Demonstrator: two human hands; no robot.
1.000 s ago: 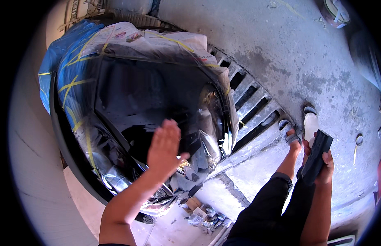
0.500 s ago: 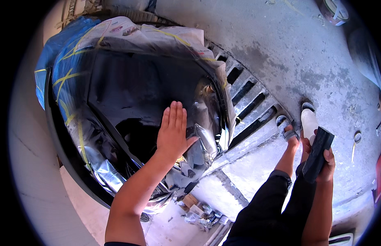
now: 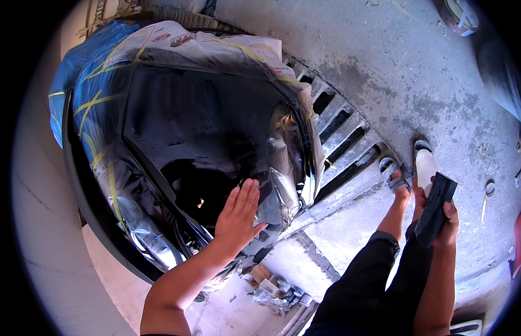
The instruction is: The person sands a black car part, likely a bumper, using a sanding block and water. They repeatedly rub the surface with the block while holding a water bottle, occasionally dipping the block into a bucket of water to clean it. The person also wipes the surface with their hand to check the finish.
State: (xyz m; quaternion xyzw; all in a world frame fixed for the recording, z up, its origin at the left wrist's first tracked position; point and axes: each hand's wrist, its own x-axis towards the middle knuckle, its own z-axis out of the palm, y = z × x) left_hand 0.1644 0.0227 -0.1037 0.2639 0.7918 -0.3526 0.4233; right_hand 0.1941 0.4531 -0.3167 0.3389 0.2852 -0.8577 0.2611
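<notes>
The left hand (image 3: 237, 219) has moved toward the near end of the black car panel (image 3: 198, 126), uncovering its middle; fingers extended, holding nothing. Right of the panel, the right hand (image 3: 447, 228) grasps a black block (image 3: 436, 208).

To the right I see a slotted drain grate (image 3: 339, 136) running slantwise across a stained concrete floor (image 3: 395, 61). A round tin (image 3: 457, 18) stands near my top right edge. Lower down lies a small round grey object (image 3: 489, 189) with a pale strip trailing; something red (image 3: 520, 243) sits at the rim. Near my bottom edge I make out a brown carton (image 3: 260, 273) among jumbled clutter (image 3: 283, 297).
</notes>
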